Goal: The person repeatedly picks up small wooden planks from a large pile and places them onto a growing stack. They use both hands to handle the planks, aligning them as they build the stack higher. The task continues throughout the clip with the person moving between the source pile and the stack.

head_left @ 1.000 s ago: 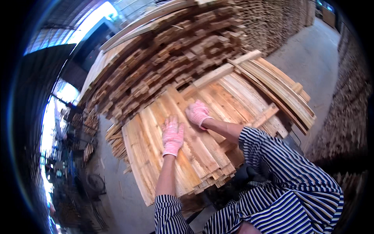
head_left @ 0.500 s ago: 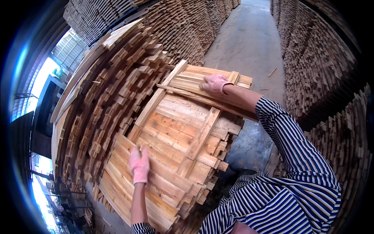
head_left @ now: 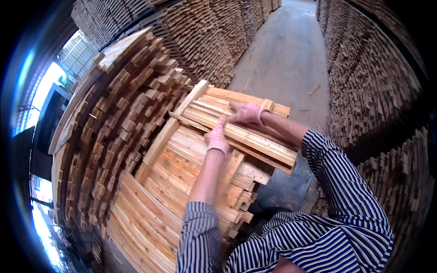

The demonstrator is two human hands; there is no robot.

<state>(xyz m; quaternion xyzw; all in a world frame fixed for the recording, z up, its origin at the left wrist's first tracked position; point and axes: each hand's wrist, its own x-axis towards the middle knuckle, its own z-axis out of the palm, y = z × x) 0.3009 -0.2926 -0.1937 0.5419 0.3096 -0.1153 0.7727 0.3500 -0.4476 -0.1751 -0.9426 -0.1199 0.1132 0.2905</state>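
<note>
A light wooden board (head_left: 266,140) lies slantwise across the far part of a board stack, on top of other boards. My left hand (head_left: 217,137), in a pink knit glove, closes on its near edge. My right hand (head_left: 248,113), gloved the same way, grips its far side, just beyond the left. Under that board, a thin darker board (head_left: 255,154) shows along the near edge. Below lie a layer of planks (head_left: 175,164) and two crosswise battens, the left one (head_left: 169,127) long and pale. My left forearm hides part of the layer.
A tall stack of rough boards (head_left: 123,118) stands close on the left. Behind it rise more lumber stacks (head_left: 205,36). Another high stack (head_left: 364,68) lines the right side. A concrete aisle (head_left: 282,59) runs between them, with a small stick (head_left: 315,88) on it.
My left hand has moved from the near planks up and right, beside my right hand. A light board now lies between the hands at the far part. The view has shifted slightly.
</note>
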